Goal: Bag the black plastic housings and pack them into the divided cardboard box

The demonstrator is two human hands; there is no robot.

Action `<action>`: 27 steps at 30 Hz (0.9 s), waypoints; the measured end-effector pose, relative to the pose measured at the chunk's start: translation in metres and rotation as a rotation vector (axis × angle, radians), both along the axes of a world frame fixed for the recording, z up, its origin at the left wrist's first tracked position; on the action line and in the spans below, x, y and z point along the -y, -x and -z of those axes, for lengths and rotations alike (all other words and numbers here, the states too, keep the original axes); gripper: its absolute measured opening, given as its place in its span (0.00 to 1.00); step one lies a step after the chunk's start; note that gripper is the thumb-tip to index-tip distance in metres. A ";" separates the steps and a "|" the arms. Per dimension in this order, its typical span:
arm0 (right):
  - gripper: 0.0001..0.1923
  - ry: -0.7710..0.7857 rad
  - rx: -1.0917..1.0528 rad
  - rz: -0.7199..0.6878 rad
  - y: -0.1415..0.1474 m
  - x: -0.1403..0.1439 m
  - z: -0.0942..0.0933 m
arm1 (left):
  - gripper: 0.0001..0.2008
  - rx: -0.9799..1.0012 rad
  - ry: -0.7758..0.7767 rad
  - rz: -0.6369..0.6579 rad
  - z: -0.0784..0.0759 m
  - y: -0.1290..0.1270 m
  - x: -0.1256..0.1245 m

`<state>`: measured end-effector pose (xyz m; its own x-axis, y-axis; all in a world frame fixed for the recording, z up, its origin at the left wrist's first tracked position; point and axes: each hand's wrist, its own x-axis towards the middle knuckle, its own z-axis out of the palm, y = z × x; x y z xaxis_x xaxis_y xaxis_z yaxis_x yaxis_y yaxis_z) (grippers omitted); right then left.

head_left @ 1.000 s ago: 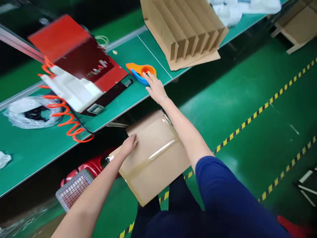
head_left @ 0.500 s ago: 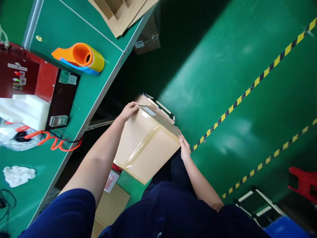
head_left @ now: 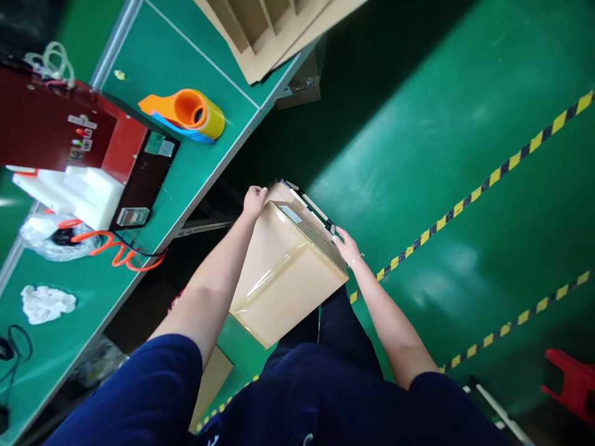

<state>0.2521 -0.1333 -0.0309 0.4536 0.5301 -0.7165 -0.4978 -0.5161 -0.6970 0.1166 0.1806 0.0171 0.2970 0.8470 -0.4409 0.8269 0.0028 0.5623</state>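
Taped carton (head_left: pixel 283 272): we now grip its far corners, left hand (head_left: pixel 255 201) and right hand (head_left: pixel 346 245) apart; tape dispenser (head_left: pixel 188 114) released to bench (head_left: pixel 199 173), sealing apparently finished

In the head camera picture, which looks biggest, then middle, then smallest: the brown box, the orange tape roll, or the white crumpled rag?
1. Box, held by both hands, looks biggest, though it is also nearest the camera.
2. Tape roll on the bench.
3. Rag, a little smaller than the tape roll; those two look close.
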 end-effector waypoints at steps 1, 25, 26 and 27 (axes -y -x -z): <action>0.26 -0.087 0.053 -0.102 -0.004 -0.032 -0.007 | 0.07 0.022 -0.061 -0.050 -0.011 0.018 0.012; 0.24 -0.286 0.329 -1.953 0.390 -0.334 -0.016 | 0.22 0.718 0.067 -2.037 0.009 0.235 0.423; 0.22 -0.228 0.285 -1.971 0.394 -0.337 -0.015 | 0.23 0.759 0.040 -2.079 0.013 0.236 0.423; 0.20 -0.187 0.256 -1.987 0.397 -0.338 -0.016 | 0.24 0.795 0.015 -2.114 0.017 0.237 0.423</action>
